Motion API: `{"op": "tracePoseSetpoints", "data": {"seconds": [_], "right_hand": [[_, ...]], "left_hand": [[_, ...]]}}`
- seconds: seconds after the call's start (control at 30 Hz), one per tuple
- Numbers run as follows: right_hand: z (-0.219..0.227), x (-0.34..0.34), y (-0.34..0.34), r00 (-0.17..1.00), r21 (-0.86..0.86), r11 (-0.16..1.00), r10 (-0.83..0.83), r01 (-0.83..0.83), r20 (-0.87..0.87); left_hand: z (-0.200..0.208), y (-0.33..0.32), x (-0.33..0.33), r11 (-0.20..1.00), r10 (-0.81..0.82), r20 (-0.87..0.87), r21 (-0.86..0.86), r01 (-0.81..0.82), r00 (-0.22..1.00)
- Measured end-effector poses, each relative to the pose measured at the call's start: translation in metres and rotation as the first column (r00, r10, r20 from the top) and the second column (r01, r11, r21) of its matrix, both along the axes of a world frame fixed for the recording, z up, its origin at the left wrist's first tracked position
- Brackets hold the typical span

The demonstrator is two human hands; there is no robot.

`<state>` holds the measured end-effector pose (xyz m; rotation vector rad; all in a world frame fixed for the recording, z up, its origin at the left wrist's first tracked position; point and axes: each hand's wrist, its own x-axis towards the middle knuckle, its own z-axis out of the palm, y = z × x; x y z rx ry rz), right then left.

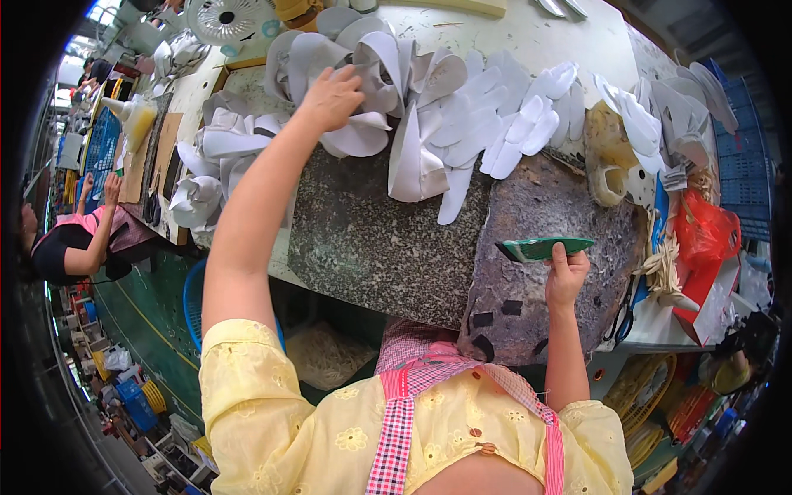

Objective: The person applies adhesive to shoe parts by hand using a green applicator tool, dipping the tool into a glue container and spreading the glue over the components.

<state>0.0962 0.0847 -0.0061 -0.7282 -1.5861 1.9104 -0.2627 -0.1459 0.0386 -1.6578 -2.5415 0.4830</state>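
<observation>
My left hand (332,99) reaches over a heap of white curved pieces, which look like shoe uppers (373,136). Its fingers are stretched out and touch or hover just above them; nothing shows in its grip. On the right, my right hand (568,276) pinches a flat, long green object (546,249) between thumb and fingers. That object has a dark, white-smeared tip at the left; its exact kind I cannot make out. It is held over a stained grey-brown board (553,305). White insole-shaped pieces (528,124) lie in a fan beside the heap.
A speckled stone slab (379,239) lies before me. To the right are a crusted glue container (610,186), a red plastic bag (705,231), scissors (624,318) and blue crates (738,157). A fan (227,21) stands at far left. Another person (82,239) sits working at left.
</observation>
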Motion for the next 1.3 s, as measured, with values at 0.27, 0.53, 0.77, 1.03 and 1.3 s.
{"op": "tracePoseSetpoints", "data": {"seconds": [0.27, 0.53, 0.77, 1.03, 1.3], "right_hand": [[0.002, 0.019, 0.035, 0.996, 0.011, 0.996, -0.091, 0.091, -0.016], [0.017, 0.013, 0.140, 0.938, 0.488, 0.811, -0.343, 0.323, -0.051], [-0.015, -0.027, 0.194, 0.859, 0.939, 0.338, -0.497, 0.060, 0.124], [0.006, 0.011, 0.217, 0.987, 0.885, 0.458, -0.079, -0.089, 0.140], [-0.009, 0.040, 0.189, 0.936, 0.610, 0.767, -0.333, 0.200, 0.112]], "left_hand": [[0.124, -0.011, 0.033, 0.866, -0.006, -0.180, 0.491, 0.095, 0.984], [0.076, 0.080, 0.206, 0.764, -0.232, 0.115, 0.636, 0.108, 0.966], [-0.033, 0.107, 0.267, 0.976, -0.181, 0.379, 0.181, 0.119, 0.907], [-0.025, 0.145, 0.273, 0.905, 0.323, 0.533, 0.068, -0.419, 0.782], [-0.043, 0.173, 0.267, 0.884, 0.352, 0.320, 0.196, -0.425, 0.880]]}}
